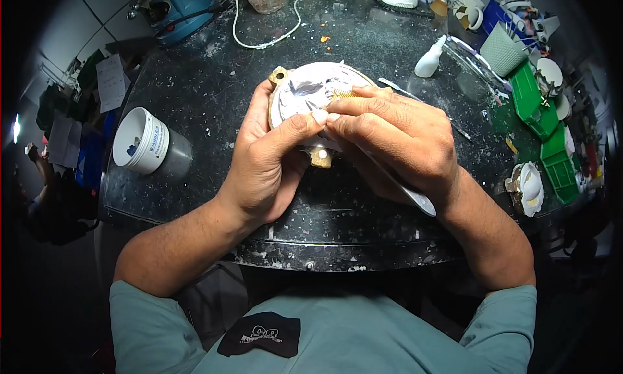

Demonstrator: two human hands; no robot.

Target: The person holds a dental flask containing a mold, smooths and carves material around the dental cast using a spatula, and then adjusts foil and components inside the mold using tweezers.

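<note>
My left hand (259, 156) grips a round brass-coloured dental flask half (280, 75) filled with white plaster (318, 71), its thumb resting on the plaster. A metal spatula (418, 200) is in my right hand (405, 137), its broad rounded end sticking out below the palm. The working tip points at the plaster near the left thumb, partly covered by the fingers. Thumb and fingertips of the right hand meet the left thumb at the middle of the flask. Beside the right fingers a small gold-coloured ribbed piece (342, 94) shows in the plaster.
A white tub (144, 140) stands on the left of the black table (214, 82). To the right are a white squeeze bottle (429, 62), green bins (531, 100) and a plaster-covered piece (527, 189). A blue machine (178, 13) and white cord (237, 23) lie behind. Another person's arm (44, 169) shows far left.
</note>
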